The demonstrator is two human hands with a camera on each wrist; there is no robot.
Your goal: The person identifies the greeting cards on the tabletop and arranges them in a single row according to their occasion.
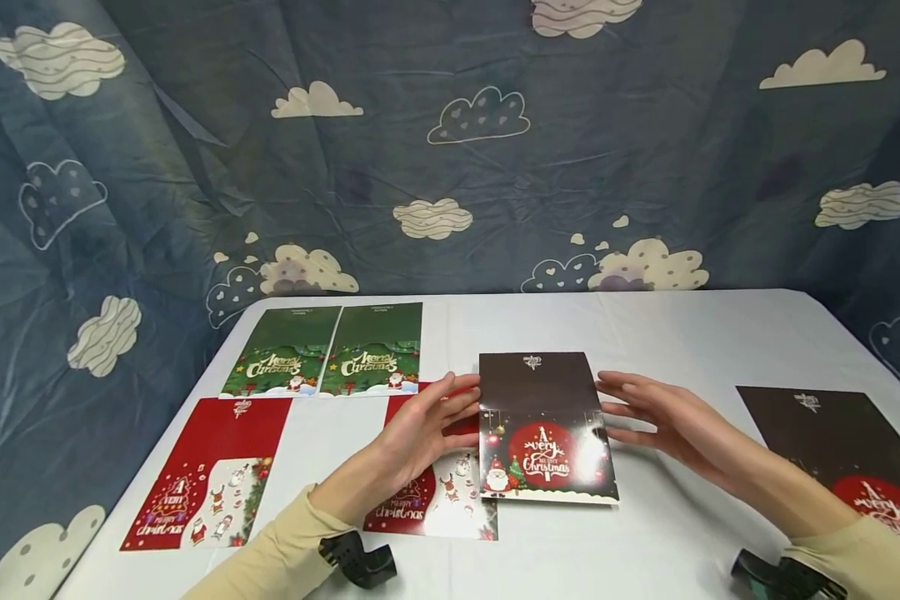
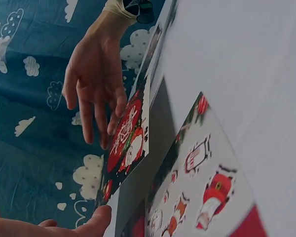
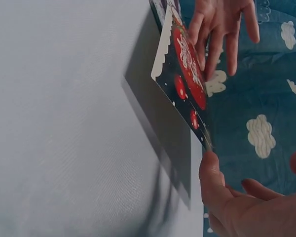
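A black Christmas card [image 1: 549, 450] with a red circle and white lettering is between the two hands in the head view. In the right wrist view the card [image 3: 180, 69] is lifted off the table, its shadow lying below. My left hand [image 1: 412, 442] touches the card's left edge with extended fingers. On the opposite edge, the fingertips of my right hand [image 1: 663, 425] are right at the card, the fingers fairly straight. Partly beneath the card lies a red Christmas card [image 1: 457, 492], its upper right area hidden.
Two green cards [image 1: 281, 354] lie side by side at the back left of the white table [image 1: 675, 333]. Another red card [image 1: 206, 475] lies at the front left. A second black card [image 1: 817, 417] lies at the right, partly covered by my right forearm.
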